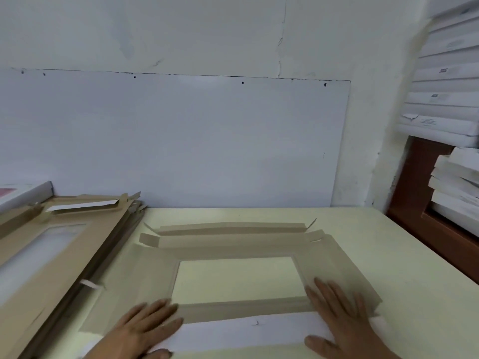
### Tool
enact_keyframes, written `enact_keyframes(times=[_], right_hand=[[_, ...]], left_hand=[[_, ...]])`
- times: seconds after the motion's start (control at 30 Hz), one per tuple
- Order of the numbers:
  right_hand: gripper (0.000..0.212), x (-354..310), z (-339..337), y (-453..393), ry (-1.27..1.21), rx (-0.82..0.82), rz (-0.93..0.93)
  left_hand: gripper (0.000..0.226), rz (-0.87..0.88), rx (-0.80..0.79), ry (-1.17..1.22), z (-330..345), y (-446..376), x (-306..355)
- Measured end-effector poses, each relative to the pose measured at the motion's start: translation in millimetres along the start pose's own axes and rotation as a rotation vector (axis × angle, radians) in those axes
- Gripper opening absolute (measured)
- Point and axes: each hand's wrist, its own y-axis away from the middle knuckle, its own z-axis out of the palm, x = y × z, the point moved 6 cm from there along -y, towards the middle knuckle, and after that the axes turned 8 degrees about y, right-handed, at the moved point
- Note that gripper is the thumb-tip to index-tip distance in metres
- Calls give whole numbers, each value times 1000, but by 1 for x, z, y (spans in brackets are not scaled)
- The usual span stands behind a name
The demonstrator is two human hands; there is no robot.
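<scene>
A flat brown cardboard frame blank point(233, 250) with a rectangular window lies on the pale yellow table point(388, 255). Its far flap stands partly folded up, and its near flap point(243, 332) is folded over, white side up. My left hand point(142, 330) lies flat with spread fingers on the near left corner of the blank. My right hand point(339, 322) lies flat on the near right corner, fingers straight, pressing the cardboard down.
A stack of similar brown cardboard frames point(59, 255) lies at the left. A white board point(181, 141) leans against the wall behind the table. Stacked white boxes point(451, 94) and a brown wooden frame point(427, 224) fill the right side.
</scene>
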Motion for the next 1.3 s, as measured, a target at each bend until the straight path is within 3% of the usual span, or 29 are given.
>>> enact_keyframes(times=[0.07,0.13,0.2,0.3,0.4,0.5,0.63,0.7,0.77,0.9,1.03,1.13,1.2,1.23,1.3], right_hand=[[65,-15,-13,6,-112,224,-121],[37,-26,-19,11,-202,380,-200],[31,-27,-20,1,-294,261,-147],[36,-19,-2,-16,-370,-83,57],[28,-29,9,-30,-437,-183,101],[43,-69,12,-42,-318,-158,-16],[63,-128,17,-46,-324,-321,-156],[77,-129,24,-47,-323,-372,-142],[91,-111,30,-41,-279,-386,-116],[76,-56,49,-25,-165,-454,22],[71,-9,47,-9,-40,-503,132],[66,18,14,-2,-48,-319,118],[54,32,4,3,-47,-232,23],[46,35,4,7,-96,-293,-29],[31,46,9,16,-288,-365,49]], left_hand=[[52,50,102,139,-9,-3,6],[47,-12,163,274,-21,-6,5],[43,-129,187,346,-26,-9,-1],[26,-288,145,353,-21,-21,-4],[12,-439,55,170,-13,-41,11],[26,-359,122,177,-3,-60,47],[56,-274,-30,307,26,-87,96],[61,-294,-164,312,43,-88,91],[65,-290,-172,245,44,-80,75],[72,-401,-225,198,40,-45,20],[95,-543,-250,189,32,-11,-26],[105,-575,-246,200,27,5,-37],[97,-537,-209,165,15,5,-31],[89,-484,-172,101,4,0,-22],[63,-414,-96,46,-8,-8,2]])
